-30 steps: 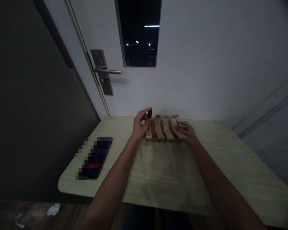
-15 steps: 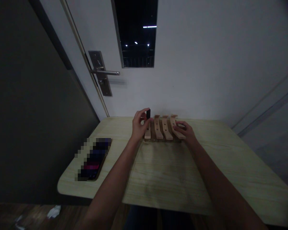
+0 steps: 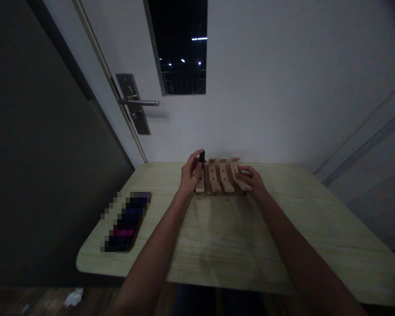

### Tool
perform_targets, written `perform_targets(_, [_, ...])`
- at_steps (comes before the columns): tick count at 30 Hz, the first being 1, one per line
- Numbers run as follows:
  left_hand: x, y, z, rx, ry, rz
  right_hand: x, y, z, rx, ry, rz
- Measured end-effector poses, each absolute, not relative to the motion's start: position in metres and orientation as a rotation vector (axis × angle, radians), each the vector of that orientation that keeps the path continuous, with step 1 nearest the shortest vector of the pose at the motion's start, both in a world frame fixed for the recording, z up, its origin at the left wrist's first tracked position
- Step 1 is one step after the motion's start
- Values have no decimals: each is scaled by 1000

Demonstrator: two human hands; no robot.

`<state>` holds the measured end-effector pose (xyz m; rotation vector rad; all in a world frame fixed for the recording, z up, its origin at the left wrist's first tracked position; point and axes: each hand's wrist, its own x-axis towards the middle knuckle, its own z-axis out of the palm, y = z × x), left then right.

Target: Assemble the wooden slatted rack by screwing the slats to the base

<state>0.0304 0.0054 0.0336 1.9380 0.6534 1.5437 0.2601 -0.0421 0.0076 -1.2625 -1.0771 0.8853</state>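
Note:
On the table [image 3: 217,237] stands a low brown wooden base [image 3: 213,193] carrying several pale, curved wooden pieces [image 3: 224,175] with dark holes, side by side. Above the leftmost curved piece [image 3: 200,187], my left hand [image 3: 189,176] pinches a small black upright block [image 3: 202,156] between thumb and fingers; its exact kind cannot be made out. My right hand [image 3: 254,181] is closed around the side of the rightmost curved piece [image 3: 239,179], thumb on its near face. Part of that piece's right side is hidden by the fingers.
A phone [image 3: 131,224], partly pixelated, lies on the left of the table. Behind the table's far edge is a white door [image 3: 266,87] with a metal handle [image 3: 141,102] and a dark window [image 3: 181,48]. A crumpled white scrap [image 3: 74,297] is on the floor.
The whole view has shifted slightly. The black block leans a little more in my left hand, whose thumb and fingers have moved slightly. My right hand keeps its hold.

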Motion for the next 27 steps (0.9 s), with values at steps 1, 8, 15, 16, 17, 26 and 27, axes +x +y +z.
perform_targets(1, [31,5,33,1921,651,1542,260,-42,8,-1260,-1082,883])
perform_targets(8, [32,11,32,1876,787,1695,259,-41,7,-1263,-1054,876])
perform_targets(15, [32,10,32,1900,721,1652,260,-40,7,-1278,-1082,847])
perform_targets(16, [31,10,33,1898,705,1646,260,-40,7,-1279,-1089,838])
perform_targets(17, [31,9,33,1901,690,1634,260,-40,7,-1279,-1095,828])
perform_targets(26, [32,10,33,1896,681,1607,259,-41,7,-1247,-1074,858])
perform_targets(27, [33,11,33,1902,705,1640,259,-41,7,-1251,-1066,860])
